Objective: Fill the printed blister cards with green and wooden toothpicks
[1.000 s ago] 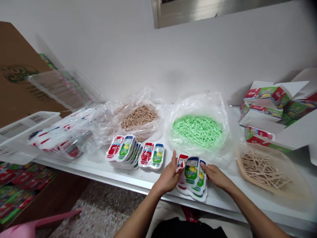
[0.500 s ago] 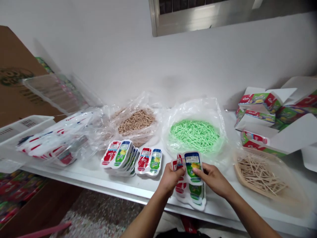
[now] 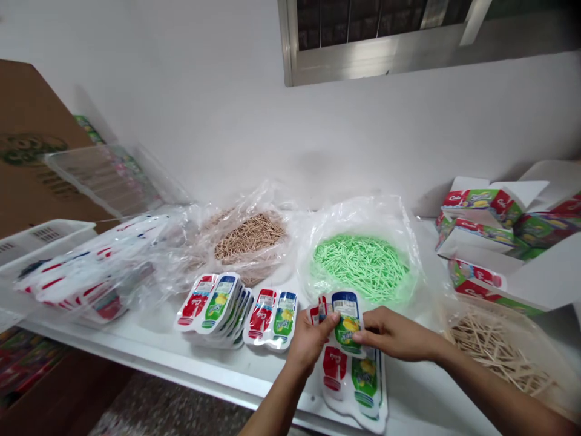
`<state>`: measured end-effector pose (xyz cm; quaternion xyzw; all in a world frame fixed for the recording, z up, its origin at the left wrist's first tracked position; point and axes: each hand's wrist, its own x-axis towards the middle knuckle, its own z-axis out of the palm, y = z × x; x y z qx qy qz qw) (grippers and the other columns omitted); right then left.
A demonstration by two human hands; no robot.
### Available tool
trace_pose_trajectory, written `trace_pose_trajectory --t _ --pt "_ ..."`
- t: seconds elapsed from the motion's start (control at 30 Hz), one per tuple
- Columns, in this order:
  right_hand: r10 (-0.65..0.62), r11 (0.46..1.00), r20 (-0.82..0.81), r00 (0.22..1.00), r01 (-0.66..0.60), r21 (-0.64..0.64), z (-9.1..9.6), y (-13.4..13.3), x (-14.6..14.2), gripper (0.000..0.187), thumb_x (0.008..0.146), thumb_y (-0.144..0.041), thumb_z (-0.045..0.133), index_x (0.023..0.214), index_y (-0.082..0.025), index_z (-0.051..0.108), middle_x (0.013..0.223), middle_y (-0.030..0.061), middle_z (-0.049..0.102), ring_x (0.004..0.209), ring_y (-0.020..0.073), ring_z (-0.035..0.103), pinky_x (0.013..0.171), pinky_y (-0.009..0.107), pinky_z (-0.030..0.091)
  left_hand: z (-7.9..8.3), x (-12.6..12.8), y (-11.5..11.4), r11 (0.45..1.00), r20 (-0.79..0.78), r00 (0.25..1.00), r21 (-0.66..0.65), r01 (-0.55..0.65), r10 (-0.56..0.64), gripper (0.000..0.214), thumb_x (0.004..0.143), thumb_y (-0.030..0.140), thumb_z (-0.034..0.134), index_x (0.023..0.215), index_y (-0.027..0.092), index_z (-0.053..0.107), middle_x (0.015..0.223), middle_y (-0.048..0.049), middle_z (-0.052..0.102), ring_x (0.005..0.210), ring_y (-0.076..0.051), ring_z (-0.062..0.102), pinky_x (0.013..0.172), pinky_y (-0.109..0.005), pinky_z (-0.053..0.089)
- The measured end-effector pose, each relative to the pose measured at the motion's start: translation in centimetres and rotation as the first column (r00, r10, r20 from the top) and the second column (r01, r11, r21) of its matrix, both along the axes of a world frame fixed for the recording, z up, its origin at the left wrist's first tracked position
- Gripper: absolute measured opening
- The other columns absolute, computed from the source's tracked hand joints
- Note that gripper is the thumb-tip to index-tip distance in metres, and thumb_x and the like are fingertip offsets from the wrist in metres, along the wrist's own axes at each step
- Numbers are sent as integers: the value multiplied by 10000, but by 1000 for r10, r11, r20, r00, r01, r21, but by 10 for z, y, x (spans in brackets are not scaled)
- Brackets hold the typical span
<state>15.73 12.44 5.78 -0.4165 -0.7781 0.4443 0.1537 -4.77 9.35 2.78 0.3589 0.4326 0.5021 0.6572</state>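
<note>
My left hand (image 3: pixel 307 342) and my right hand (image 3: pixel 394 334) both pinch a bottle-shaped printed card (image 3: pixel 345 320), red and green, held just above the white table (image 3: pixel 272 372). Under it a small stack of the same cards (image 3: pixel 358 381) lies flat by the front edge. To the left lies a single card pair (image 3: pixel 272 312) and a fanned stack of cards (image 3: pixel 213 303). Behind my hands a clear bag holds green sticks (image 3: pixel 361 266).
A bag of brown sticks (image 3: pixel 249 233) sits at the back left. A tray of wooden sticks (image 3: pixel 499 351) lies at the right. Open printed boxes (image 3: pixel 494 224) stand at the far right. A plastic-wrapped bundle of cards (image 3: pixel 86 272), a white basket (image 3: pixel 31 239) and a cardboard box (image 3: pixel 27 145) fill the left.
Both hands lifted one card off the stack near the table's front edge and now hold it above the stack. The camera tilted up a little.
</note>
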Motion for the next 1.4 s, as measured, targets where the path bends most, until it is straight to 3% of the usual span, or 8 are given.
trace_pose_trajectory --t 0.07,0.17,0.4,0.57,0.83,0.97,1.13,1.4 --pt "78 993 235 969 -97 70 -1 28 8 440 931 -474 357 794 -188 661 727 -2 658 649 134 586 580 205 431 -1 -4 3 997 32 998 -41 -59 60 353 668 346 769 919 108 696 841 -105 730 753 -230 677 721 -336 529" --pt "-157 966 513 844 22 258 -14 74 16 341 943 -346 369 916 -155 650 887 74 673 821 192 620 697 269 458 -1 -6 7 987 81 990 -120 -105 115 419 587 358 817 898 104 695 793 -108 732 729 -244 685 714 -350 537" --pt "-260 939 735 626 -15 344 -66 128 -9 310 889 -335 566 1135 -147 569 1167 87 578 1011 213 579 853 425 486 4 -11 15 980 35 985 -114 -164 169 351 573 356 823 761 84 706 685 -102 717 653 -242 680 661 -341 532" --pt "-290 930 789 541 -36 366 -76 135 -4 327 891 -310 570 1164 -130 555 1164 103 578 984 209 594 831 406 505 7 -27 21 972 62 973 -93 -218 224 305 615 332 805 782 106 687 708 -83 717 651 -214 676 684 -330 531" --pt "-385 857 670 634 -24 515 -65 135 39 218 943 -237 399 1012 -108 560 1065 149 581 1011 264 533 860 442 396 6 -29 69 908 -28 924 201 -369 382 329 675 414 735 824 125 686 710 -43 688 637 -170 622 638 -283 489" --pt "-363 841 578 731 -9 541 -61 131 45 185 920 -164 323 932 -118 502 867 134 595 831 236 545 785 377 380 8 5 125 837 -52 878 334 -434 476 283 686 414 714 636 155 611 561 39 572 539 -105 512 548 -202 401" --pt "-255 826 470 845 -61 560 -56 117 50 167 926 -152 283 952 -150 449 868 85 563 785 181 521 725 277 400 -5 64 181 837 -30 883 337 -432 468 227 735 379 640 682 161 611 600 16 586 560 -124 520 578 -233 423" --pt "-165 821 442 881 -126 557 -54 108 59 172 915 -192 358 850 -151 512 827 108 586 760 214 517 706 315 380 -22 128 190 877 -47 927 344 -334 372 188 749 333 613 760 148 648 665 -44 647 598 -173 571 617 -302 463"
